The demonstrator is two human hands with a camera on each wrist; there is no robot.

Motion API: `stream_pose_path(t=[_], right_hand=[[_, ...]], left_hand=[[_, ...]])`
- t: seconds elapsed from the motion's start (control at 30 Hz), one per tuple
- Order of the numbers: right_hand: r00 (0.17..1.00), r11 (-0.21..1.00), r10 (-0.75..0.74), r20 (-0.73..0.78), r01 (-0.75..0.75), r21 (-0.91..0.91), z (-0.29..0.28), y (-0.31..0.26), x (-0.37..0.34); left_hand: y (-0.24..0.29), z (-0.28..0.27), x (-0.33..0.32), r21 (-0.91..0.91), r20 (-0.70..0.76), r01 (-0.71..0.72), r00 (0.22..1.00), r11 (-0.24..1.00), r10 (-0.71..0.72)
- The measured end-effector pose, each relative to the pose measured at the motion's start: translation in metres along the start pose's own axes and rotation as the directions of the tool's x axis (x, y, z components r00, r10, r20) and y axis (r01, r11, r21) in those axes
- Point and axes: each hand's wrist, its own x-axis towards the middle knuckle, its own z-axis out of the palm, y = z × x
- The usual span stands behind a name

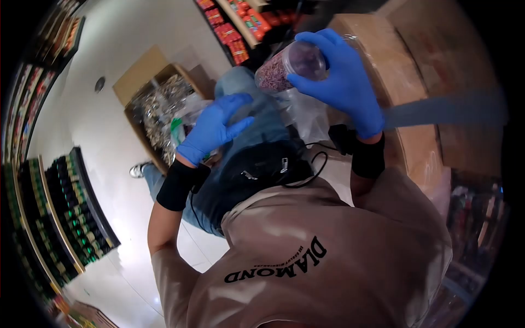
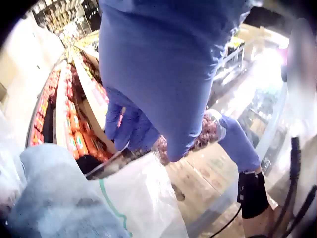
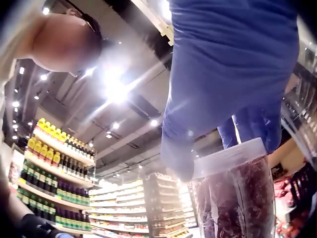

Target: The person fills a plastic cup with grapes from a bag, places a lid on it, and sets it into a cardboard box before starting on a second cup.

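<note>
Both hands [image 1: 216,127] in the upper half are covered by blue gloves [image 1: 347,79], and black wristbands [image 1: 178,186], a black cable [image 1: 303,186], blue jeans [image 1: 265,117] and, at lower centre, a beige DIAMOND T-shirt [image 1: 339,279] are worn.

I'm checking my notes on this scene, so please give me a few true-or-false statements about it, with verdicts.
1. The right hand holds a clear plastic jar. True.
2. The jar is empty. False: it holds purplish-red pieces.
3. The cardboard box on the floor is open. True.
4. The left hand is bare. False: it wears a blue glove.
</note>
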Motion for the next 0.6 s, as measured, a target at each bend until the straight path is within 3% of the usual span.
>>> stream_pose_path(t=[0.03,0.1,0.13,0.23,0.27,0.4,0.47,0.6], right_hand=[[1.0,1.0,0.013,-0.014,-0.014,-0.026,-0.006,0.005,-0.005],[0.999,0.979,0.039,-0.025,-0.043,-0.198,-0.012,0.017,-0.013],[0.998,0.984,0.048,-0.049,-0.055,-0.167,-0.013,0.022,-0.017],[0.991,0.968,0.109,-0.079,-0.124,-0.216,-0.018,0.031,-0.029],[0.99,0.967,0.112,-0.084,-0.128,-0.219,-0.02,0.033,-0.031],[0.967,0.94,0.173,-0.186,-0.219,-0.263,-0.026,0.041,-0.038],[0.959,0.936,0.193,-0.206,-0.243,-0.255,-0.024,0.046,-0.038],[0.954,0.938,0.184,-0.235,-0.242,-0.249,-0.013,0.062,-0.041]], left_hand=[[0.002,0.009,0.013,-0.012,0.008,-0.029,1.0,1.0,0.029],[0.008,0.027,0.038,-0.042,0.153,-0.228,0.961,0.973,0.232],[0.007,0.039,0.047,-0.04,0.16,-0.294,0.942,0.955,0.296],[0.01,0.07,0.079,0.009,0.306,-0.4,0.874,0.917,0.378],[0.018,0.073,0.088,0.109,0.379,-0.454,0.842,0.884,0.385],[0.0,0.1,0.097,0.15,0.441,-0.471,0.819,0.869,0.367],[-0.023,0.118,0.097,0.398,0.351,-0.417,0.892,0.817,0.284],[-0.051,0.112,0.084,0.521,0.311,-0.474,0.88,0.71,0.359]])
